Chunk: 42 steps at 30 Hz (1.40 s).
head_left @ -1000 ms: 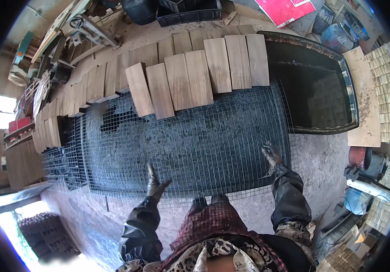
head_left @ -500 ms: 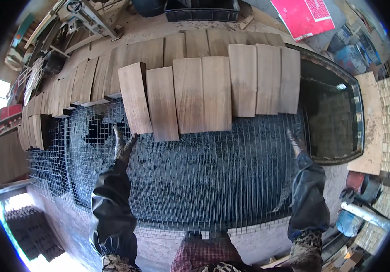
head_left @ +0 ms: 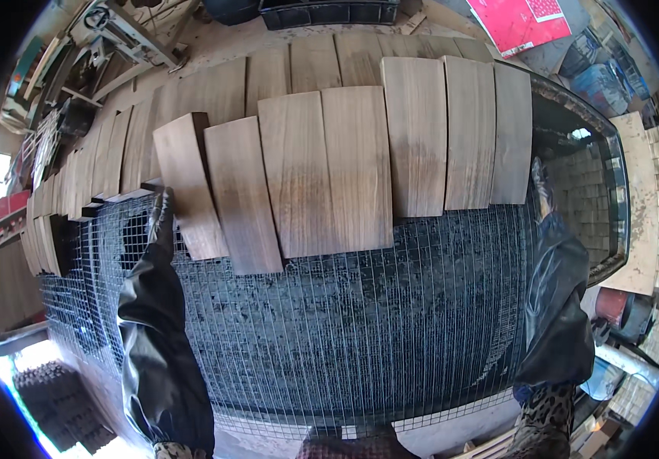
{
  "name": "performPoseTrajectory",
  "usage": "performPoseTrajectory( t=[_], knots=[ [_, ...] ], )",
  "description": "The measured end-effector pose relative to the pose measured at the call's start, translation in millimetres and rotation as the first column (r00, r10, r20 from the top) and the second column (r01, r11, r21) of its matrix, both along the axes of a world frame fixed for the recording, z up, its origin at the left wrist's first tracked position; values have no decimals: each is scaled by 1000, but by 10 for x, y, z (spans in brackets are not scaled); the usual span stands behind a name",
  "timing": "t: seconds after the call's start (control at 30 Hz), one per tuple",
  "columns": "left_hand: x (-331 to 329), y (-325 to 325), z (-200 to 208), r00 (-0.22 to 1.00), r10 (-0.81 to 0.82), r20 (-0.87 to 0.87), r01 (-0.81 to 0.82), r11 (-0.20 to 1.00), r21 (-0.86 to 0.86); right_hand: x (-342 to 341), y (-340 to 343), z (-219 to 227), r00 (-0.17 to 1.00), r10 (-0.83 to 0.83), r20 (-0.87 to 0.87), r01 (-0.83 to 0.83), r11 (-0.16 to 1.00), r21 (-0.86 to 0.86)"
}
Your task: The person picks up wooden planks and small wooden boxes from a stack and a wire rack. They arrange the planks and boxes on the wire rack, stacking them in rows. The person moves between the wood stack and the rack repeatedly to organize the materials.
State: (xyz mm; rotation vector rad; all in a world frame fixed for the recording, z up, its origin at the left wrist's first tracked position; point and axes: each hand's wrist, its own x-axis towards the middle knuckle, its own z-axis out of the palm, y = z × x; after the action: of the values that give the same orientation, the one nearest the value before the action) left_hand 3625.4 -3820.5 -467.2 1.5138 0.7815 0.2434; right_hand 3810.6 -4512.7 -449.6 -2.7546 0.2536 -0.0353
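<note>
A front row of brown wooden boards [head_left: 356,172] lies side by side across a wire mesh rack [head_left: 360,329], their near ends uneven. My left hand [head_left: 162,218], in a dirty glove, is stretched out along the left side of the leftmost board [head_left: 190,187], apparently touching it. At the other end, my right hand [head_left: 544,190] reaches up with straight fingers beside the rightmost board [head_left: 512,138]; whether it touches the wood is hard to make out. Both sleeves have dark, shiny covers. Neither hand is wrapped round anything.
More boards [head_left: 268,73] stand behind and to the left. Dark liquid fills a tank [head_left: 620,229] under the mesh, its rim showing at right. A black crate [head_left: 329,14] and a pink-red sheet [head_left: 517,27] lie beyond. Several dark stacked pieces [head_left: 58,398] are at lower left.
My hands have moved farther forward and apart, from over the mesh to the two ends of the front row. The boards appear larger as the view has come closer.
</note>
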Motion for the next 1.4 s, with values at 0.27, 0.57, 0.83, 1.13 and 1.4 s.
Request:
performPoseTrajectory(
  t=[0.27,0.57,0.83,1.13,1.4],
  knots=[
    [150,-10,-182,994,103,29,-97,981,-168,262,192,-269,997,34,-74,-32,999,18],
    [247,-16,-239,985,159,68,-123,918,-377,396,345,-407,992,65,-109,-59,997,55],
    [309,-124,-175,981,170,93,-53,696,-716,389,407,-425,987,83,-134,-72,994,88],
    [-133,284,-283,927,375,15,-371,921,-122,283,446,-226,986,104,-127,-81,981,176],
    [-451,153,300,964,263,47,-247,946,-210,-431,196,438,984,132,-123,-83,936,342]
  ],
)
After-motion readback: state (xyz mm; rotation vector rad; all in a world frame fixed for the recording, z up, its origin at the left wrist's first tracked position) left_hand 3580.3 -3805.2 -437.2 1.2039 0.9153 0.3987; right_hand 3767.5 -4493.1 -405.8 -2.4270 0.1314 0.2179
